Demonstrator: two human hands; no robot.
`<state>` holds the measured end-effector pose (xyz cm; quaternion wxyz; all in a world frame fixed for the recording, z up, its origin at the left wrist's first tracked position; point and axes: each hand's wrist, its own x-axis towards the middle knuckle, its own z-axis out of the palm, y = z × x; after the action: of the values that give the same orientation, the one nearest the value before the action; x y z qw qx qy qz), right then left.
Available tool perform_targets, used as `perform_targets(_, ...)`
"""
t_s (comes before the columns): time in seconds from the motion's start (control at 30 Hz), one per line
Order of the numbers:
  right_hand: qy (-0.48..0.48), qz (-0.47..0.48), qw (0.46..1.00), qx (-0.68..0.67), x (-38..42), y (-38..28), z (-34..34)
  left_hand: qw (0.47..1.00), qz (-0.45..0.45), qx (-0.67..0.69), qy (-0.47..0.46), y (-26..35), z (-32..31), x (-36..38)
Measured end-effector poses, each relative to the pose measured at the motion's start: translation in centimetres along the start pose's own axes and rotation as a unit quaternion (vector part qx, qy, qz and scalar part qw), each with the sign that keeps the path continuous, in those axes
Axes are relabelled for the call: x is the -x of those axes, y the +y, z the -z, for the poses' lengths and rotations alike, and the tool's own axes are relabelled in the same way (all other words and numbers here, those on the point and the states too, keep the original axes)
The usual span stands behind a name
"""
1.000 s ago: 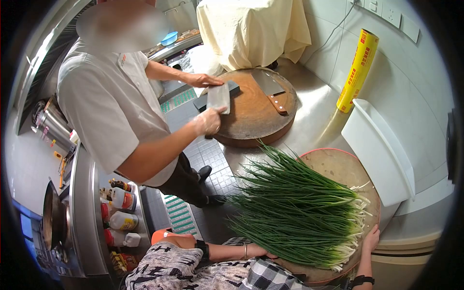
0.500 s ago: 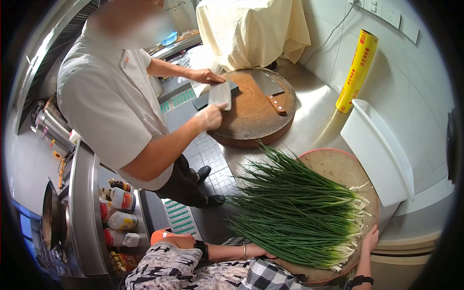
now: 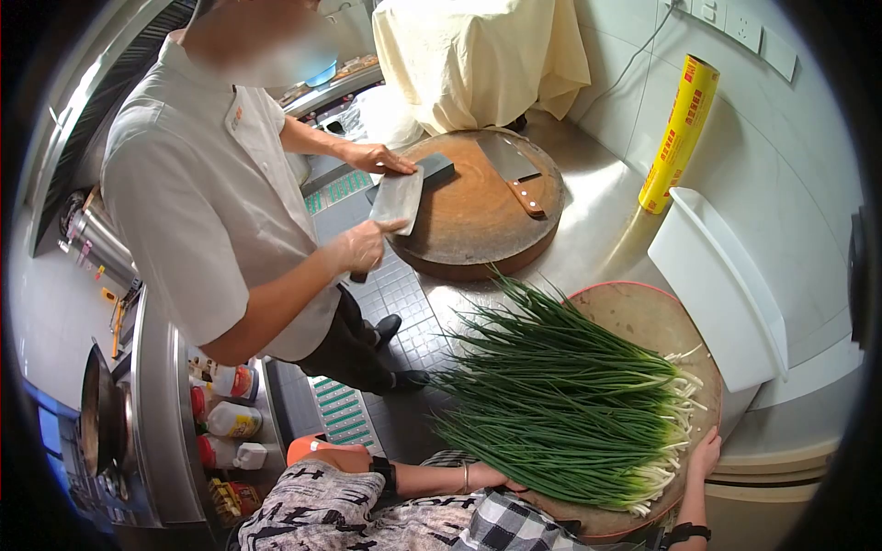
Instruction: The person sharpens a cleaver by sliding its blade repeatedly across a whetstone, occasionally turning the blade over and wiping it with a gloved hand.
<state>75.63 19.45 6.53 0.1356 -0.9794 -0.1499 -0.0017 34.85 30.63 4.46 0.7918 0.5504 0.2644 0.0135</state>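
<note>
A large spread of green onions [image 3: 570,395] lies on a round board [image 3: 634,308] with a red rim, white roots to the right. My left hand [image 3: 491,476] grips the board's near left edge, most of its fingers hidden. At the board's right edge, my right hand [image 3: 704,454] holds the rim beside the roots. Neither hand touches the onions' middle.
A co-worker in a white jacket [image 3: 197,202] holds a cleaver [image 3: 399,200] against a dark sharpening stone [image 3: 435,171] on a thick round block [image 3: 459,225]. Another cleaver [image 3: 508,167] lies there. A white bin [image 3: 717,285] and yellow film roll [image 3: 680,133] stand at right.
The co-worker's hands and cleaver have moved left and toward the co-worker's body, uncovering more of the stone. My hands and the onions look unmoved.
</note>
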Motion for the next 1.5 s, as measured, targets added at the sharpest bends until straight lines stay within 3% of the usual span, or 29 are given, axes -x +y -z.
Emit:
perform_targets(0.23, -0.007, -0.005, 1.0, -0.005, 0.5, -0.7, 0.6, 1.0, -0.005, 0.019, 0.004, -0.4, 0.0, -0.2)
perform_targets(0.53, -0.009, -0.009, 1.0, 0.001, 0.1, -0.2, 0.2, 0.998, -0.026, -0.053, 0.01, -0.4, 0.0, -0.1)
perform_targets(0.83, -0.01, -0.006, 1.0, 0.0, 0.5, -0.7, 0.7, 1.0, 0.018, 0.018, 0.016, 0.0, 0.1, 0.0)
perform_targets(0.93, -0.007, -0.007, 1.0, 0.0, 0.3, -0.4, 0.4, 0.999, -0.023, 0.013, 0.037, -0.4, -0.2, -0.2)
perform_targets(1.13, -0.009, -0.007, 1.0, -0.001, 0.2, -0.3, 0.3, 0.999, 0.031, 0.025, 0.0, -1.1, 0.2, -0.4)
perform_targets(1.23, 0.002, -0.009, 1.0, -0.01, 0.4, -0.5, 0.4, 1.0, -0.007, -0.003, 0.019, -2.4, 0.1, -0.7)
perform_targets(1.5, -0.003, -0.013, 1.0, -0.005, 0.4, -0.6, 0.5, 1.0, 0.012, 0.019, 0.015, -1.8, 0.1, -0.6)
